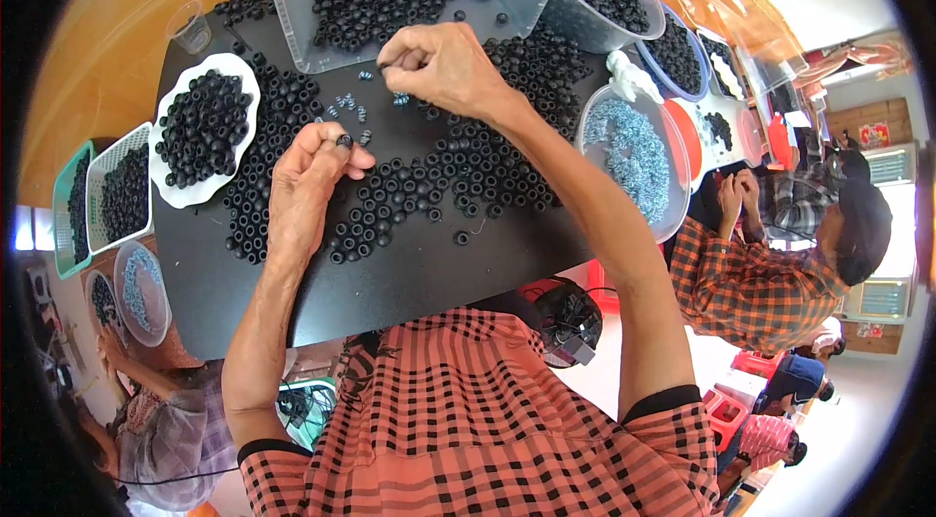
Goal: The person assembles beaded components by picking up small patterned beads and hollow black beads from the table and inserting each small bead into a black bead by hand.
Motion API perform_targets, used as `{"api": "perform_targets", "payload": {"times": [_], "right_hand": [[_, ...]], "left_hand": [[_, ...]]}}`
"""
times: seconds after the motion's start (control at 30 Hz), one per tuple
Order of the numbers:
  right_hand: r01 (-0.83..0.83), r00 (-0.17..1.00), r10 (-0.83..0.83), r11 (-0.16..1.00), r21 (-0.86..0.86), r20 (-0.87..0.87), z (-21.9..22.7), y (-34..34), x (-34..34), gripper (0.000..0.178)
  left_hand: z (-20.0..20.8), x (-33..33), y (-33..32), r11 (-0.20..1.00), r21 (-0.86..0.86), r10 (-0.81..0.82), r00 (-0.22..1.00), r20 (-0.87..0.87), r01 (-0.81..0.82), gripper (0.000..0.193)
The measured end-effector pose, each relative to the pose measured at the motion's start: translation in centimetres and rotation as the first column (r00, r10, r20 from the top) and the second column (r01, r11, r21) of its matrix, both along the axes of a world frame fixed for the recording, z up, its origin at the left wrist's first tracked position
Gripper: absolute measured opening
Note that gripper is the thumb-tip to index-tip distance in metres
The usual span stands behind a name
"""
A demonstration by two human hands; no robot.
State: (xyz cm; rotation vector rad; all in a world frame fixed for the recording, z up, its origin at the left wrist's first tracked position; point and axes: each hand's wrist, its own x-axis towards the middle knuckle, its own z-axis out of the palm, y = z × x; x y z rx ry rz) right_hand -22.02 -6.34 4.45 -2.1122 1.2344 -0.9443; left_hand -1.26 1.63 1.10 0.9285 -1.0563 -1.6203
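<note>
Black tabletop (409, 273), small black ring (344, 140)

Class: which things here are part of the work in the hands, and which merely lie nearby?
In hand: left hand pinching black ring; right hand over small springs; loose rings.
Lying about: white dish; cup; spring bowl; green basket.

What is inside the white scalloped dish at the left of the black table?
The white scalloped dish holds a heap of black ring-shaped beads. They cover its middle, so anything beneath them is hidden.
</note>
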Motion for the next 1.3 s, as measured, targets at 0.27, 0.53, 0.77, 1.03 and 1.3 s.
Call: {"api": "perform_targets", "payload": {"times": [0.27, 0.53, 0.77, 1.03, 1.3], "right_hand": [[-0.173, 0.964, 0.166, 0.985, 0.012, 0.21, -0.9, 4.8, 3.0, 0.015], [-0.131, 0.898, 0.054, 0.98, 0.148, 0.437, -2.9, 5.8, 4.0, 0.01], [-0.319, 0.638, -0.068, 0.884, 0.343, 0.767, -3.6, 5.5, 3.1, 0.013], [-0.317, 0.736, 0.008, 0.887, 0.335, 0.677, -3.9, 5.6, 3.1, 0.015], [-0.318, 0.639, -0.065, 0.885, 0.34, 0.767, -3.2, 6.0, 3.2, 0.02]], "left_hand": [[-0.4, 0.0, -0.3, 0.999, -0.042, -0.01, 0.994, -0.105, 0.005, 0.011], [-0.4, -0.4, -0.3, 0.999, -0.019, 0.029, 0.997, -0.073, -0.031, 0.012], [-0.1, -0.3, -0.1, 0.999, -0.052, -0.016, 1.0, -0.009, 0.016, 0.013], [-0.2, -0.4, -0.2, 0.997, -0.069, -0.016, 0.996, 0.086, 0.022, 0.013], [0.0, -0.4, 0.0, 1.0, -0.031, 0.001, 0.998, 0.057, 0.001, 0.013]]}}
